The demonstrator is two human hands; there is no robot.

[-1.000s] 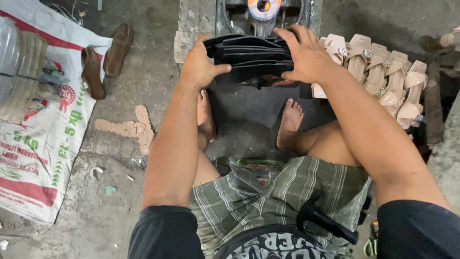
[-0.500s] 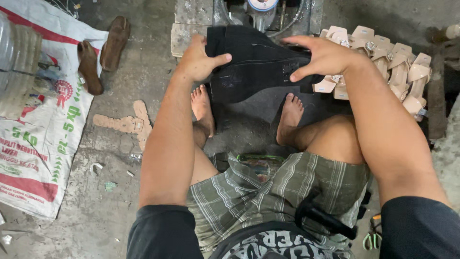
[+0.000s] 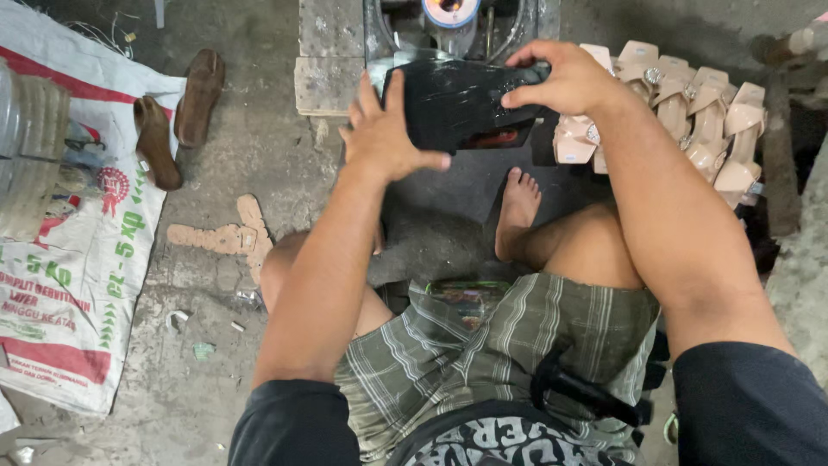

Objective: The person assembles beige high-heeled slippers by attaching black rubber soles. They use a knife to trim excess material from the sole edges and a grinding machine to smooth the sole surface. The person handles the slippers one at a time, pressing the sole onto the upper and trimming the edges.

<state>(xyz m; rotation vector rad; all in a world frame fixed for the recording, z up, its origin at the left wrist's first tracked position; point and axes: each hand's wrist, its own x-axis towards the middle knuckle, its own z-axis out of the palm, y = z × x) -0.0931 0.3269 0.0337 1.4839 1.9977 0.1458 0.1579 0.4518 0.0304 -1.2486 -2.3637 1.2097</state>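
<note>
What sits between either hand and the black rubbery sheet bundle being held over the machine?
Nothing visible. The left hand presses flat against the near left edge of the black rubbery sheet bundle, and the right hand grips its right end directly. The beige wedge sandals lie off to the right, clear.
</note>
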